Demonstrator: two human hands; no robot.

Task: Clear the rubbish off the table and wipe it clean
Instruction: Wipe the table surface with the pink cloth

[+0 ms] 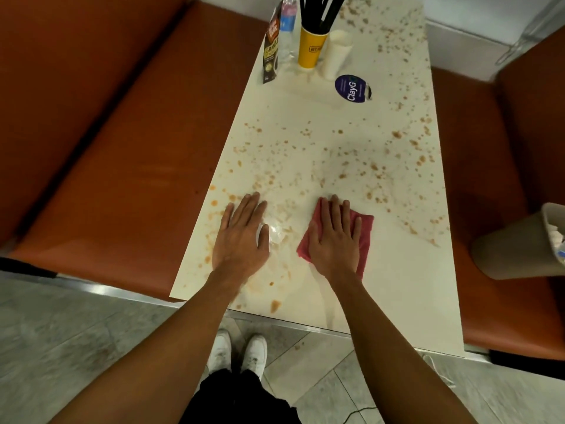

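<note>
On the stained table point(305, 123), our flat, spread right hand point(334, 237) presses the cloth point(365, 232); spills lie beyond it, left hand point(241, 231) flat beside.

right hand point(334, 237) flat on red cloth point(365, 237) | left hand point(243, 232) flat on stained table point(305, 117)

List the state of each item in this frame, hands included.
Table: brown stains over most of it, near right corner clean.
Right hand: flat, pressing the red cloth.
Red cloth: flat under the right hand.
Left hand: flat on the table, holding nothing.
Yellow cup: upright, holds black straws.
White cup: upright.
Bottle: upright.
Brown packet: standing.
Blue disc: lying flat.
Bin: on the seat, rubbish inside.
</note>
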